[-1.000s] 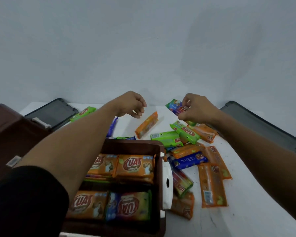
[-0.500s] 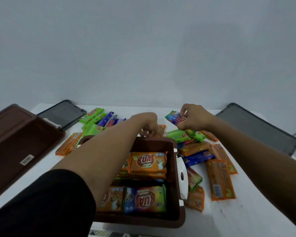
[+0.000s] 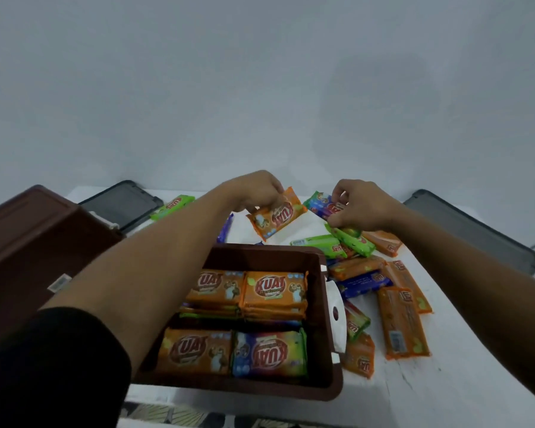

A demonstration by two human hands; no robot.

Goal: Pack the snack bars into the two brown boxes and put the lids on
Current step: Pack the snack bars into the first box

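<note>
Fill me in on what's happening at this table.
A person is packing snack bars. The left hand pinches an orange snack bar beyond the open brown box, which already holds stacked bars. The right hand pinches a blue-green snack bar at the loose pile. Two dark lids lie aside.

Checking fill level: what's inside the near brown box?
The brown box holds four stacks of snack bars: three topped orange, the near-right by a blue bar. Lower layers are mostly covered; the left forearm hides the box's left edge.
</note>
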